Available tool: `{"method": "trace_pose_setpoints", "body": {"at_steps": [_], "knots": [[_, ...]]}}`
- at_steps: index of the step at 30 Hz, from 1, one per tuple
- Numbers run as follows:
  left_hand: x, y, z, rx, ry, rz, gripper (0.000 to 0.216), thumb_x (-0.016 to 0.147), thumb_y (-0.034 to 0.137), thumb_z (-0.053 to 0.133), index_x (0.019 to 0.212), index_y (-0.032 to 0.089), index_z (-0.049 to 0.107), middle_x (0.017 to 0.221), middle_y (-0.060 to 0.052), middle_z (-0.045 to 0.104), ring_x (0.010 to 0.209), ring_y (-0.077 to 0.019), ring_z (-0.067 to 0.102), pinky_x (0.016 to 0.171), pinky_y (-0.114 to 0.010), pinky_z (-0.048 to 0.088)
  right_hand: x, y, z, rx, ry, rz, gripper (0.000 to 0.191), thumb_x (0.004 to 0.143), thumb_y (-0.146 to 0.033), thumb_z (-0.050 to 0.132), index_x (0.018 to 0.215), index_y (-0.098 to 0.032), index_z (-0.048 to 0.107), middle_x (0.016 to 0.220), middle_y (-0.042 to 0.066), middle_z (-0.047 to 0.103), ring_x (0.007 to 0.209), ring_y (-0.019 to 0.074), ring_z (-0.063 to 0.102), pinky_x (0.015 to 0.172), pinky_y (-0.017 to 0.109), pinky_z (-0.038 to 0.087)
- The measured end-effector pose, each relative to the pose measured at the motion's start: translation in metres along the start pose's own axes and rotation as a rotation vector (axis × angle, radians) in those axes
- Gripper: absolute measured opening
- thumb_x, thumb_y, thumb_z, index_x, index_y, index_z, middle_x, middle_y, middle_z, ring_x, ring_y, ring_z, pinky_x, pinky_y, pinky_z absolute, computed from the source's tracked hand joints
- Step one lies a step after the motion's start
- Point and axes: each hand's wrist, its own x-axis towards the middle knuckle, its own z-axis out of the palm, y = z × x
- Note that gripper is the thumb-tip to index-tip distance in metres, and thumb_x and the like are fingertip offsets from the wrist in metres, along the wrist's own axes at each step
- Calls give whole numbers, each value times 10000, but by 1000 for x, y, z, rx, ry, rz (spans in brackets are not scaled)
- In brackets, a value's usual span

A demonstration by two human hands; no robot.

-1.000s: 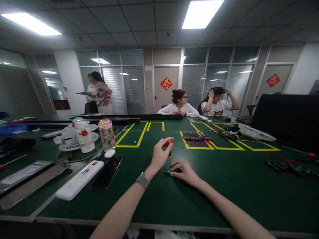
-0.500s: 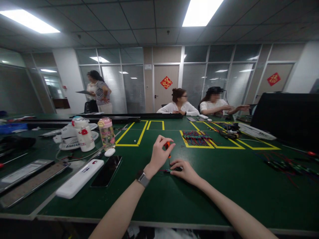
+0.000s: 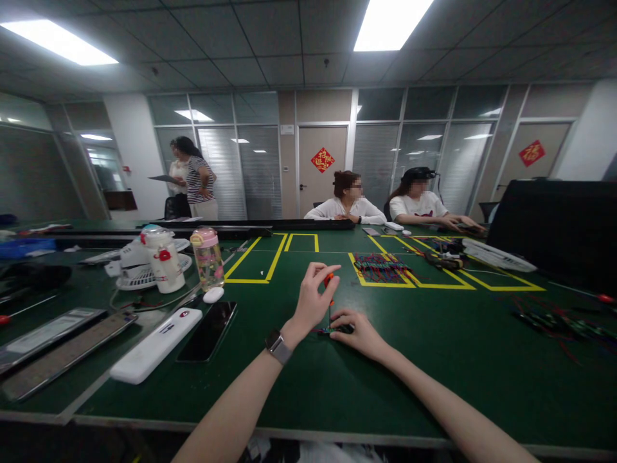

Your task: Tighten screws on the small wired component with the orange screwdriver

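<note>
My left hand is closed round the orange handle of a screwdriver, which stands upright with its thin shaft pointing down. Below it, the tip meets a small green circuit board with wires on the table. My right hand lies low beside the shaft, fingers curled and pinching the board's right side against the table; its fingertips partly cover the board. A smartwatch is on my left wrist.
On the green table, a black phone, a white case and bottles stand left. A pile of wired boards lies in yellow tape at the back; more wired boards lie right. Two people sit opposite.
My left fingers have shifted slightly on the screwdriver handle, with the index finger straighter. My right hand stays put. The seated person at the right has lowered their hands to the table.
</note>
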Motion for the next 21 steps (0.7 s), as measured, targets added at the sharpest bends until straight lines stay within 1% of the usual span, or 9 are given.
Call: {"method": "trace_pose_setpoints", "body": {"at_steps": [1,2,4,7,10,14,16,19,21], "knots": [[0,0,0,-69,-33,-25,304,926,290,433,1161,234,617,1046,-53,562,970,-163,565,883,-304,446,0,0,0,-2,-2,2,147,741,-280,697,859,-219,759,1038,69,674,961,213,614,892,335,444],[1,-1,1,-152,-64,-57,328,939,280,395,1197,225,592,1041,-55,578,938,-156,585,854,-298,462,0,0,0,-4,-4,5,144,744,-281,694,857,-219,758,1039,69,673,960,213,614,892,335,444],[2,-3,2,-242,-95,-102,331,935,278,405,1208,206,578,993,-52,602,865,-146,607,801,-288,483,0,-1,-1,-8,-8,13,141,750,-282,688,853,-216,758,1040,72,673,962,214,614,892,337,444],[2,-5,1,-126,-14,-84,261,872,305,539,1084,205,652,873,-27,585,795,-143,583,770,-281,474,0,-3,-2,-10,-12,12,142,755,-286,684,852,-213,758,1040,76,673,958,216,616,883,337,449],[1,-4,0,6,58,-42,234,855,319,567,1040,227,677,889,-26,562,833,-151,562,807,-288,455,0,-3,-2,-8,-11,2,140,754,-284,684,851,-215,758,1037,76,674,956,214,618,881,334,451],[1,-3,1,-132,-59,-59,325,930,281,421,1204,235,590,1004,-43,602,904,-147,583,831,-281,459,0,-2,-1,-14,-9,2,148,754,-295,686,855,-215,758,1035,77,674,956,217,617,886,340,449],[2,-4,2,-168,-88,-70,323,921,283,445,1206,228,588,963,-36,614,858,-143,589,798,-271,467,0,-1,-1,-14,-7,-2,150,754,-300,687,855,-215,757,1034,76,673,955,216,617,885,340,450],[1,-4,1,-56,-14,-55,253,852,304,573,1075,225,663,863,-18,571,791,-140,562,765,-267,460,0,-1,-1,-9,-9,-6,141,756,-289,685,853,-218,757,1034,73,674,956,214,617,885,338,450],[1,-4,0,-1,28,-49,233,836,316,596,1034,230,680,869,-18,551,793,-141,555,774,-271,457,0,-1,-2,-9,-8,-9,136,756,-279,684,853,-219,757,1034,72,674,956,213,617,886,337,450]]}}
